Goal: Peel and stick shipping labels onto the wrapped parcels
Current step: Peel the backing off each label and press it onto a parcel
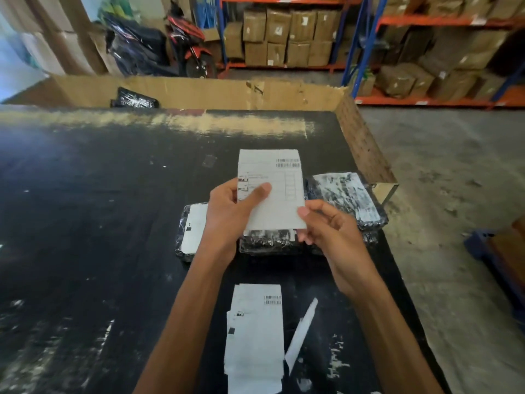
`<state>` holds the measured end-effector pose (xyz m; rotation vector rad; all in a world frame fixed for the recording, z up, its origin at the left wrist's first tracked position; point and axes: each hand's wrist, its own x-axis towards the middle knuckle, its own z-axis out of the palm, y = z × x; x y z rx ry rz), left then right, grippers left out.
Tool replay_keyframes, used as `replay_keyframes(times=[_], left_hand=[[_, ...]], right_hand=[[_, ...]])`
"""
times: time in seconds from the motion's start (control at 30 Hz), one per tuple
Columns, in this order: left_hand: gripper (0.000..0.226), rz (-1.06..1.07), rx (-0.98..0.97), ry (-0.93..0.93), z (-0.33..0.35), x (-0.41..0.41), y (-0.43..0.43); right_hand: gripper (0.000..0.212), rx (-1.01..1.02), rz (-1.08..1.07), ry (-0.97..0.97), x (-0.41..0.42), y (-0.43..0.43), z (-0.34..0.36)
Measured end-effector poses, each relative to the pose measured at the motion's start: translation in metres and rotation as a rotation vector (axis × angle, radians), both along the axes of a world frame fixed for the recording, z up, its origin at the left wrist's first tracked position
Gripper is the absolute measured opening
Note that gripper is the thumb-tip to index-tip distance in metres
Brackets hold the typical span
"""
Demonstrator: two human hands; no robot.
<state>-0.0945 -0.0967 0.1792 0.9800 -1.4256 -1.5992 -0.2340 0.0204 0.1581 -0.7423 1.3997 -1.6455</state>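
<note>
- The left hand [227, 214] grips the left edge of a shipping label [272, 177], thumb on its printed face.
- The right hand [332, 234] pinches the label's lower right corner.
- The label is held above three wrapped parcels [346, 197] on the black tabletop [99, 209].
- More loose labels [255, 336] and a white strip [301, 331] lie nearer the person.

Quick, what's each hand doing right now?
Left hand: holds the shipping label, thumb on its front.
Right hand: pinches the label's lower right corner.
</note>
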Motion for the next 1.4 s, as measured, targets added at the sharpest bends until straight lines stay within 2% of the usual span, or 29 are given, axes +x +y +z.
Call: replay_keyframes(times=[0.13,0.23,0.93,1.17,1.3,1.4], left_hand=[[0.019,0.027,-0.002,0.090,0.022,-0.006,-0.014],[0.016,0.028,-0.003,0.106,0.029,-0.007,-0.020],[0.018,0.027,0.050,0.183,0.027,-0.009,-0.023],[0.020,-0.060,0.210,0.147,0.014,-0.014,-0.019],[0.016,-0.147,0.300,0.150,0.007,-0.021,-0.012],[0.017,-0.190,0.326,0.149,0.004,-0.025,-0.006]], right_hand=[[0.006,-0.079,0.023,0.017,-0.006,-0.001,0.016],[0.009,-0.112,0.040,0.049,-0.011,-0.001,0.024],[0.011,-0.101,0.065,0.141,-0.016,-0.010,0.026],[0.015,-0.240,0.180,0.175,-0.014,-0.010,0.033],[0.025,-0.293,0.143,0.240,-0.013,-0.015,0.037],[0.022,-0.300,0.092,0.269,-0.011,-0.018,0.039]])
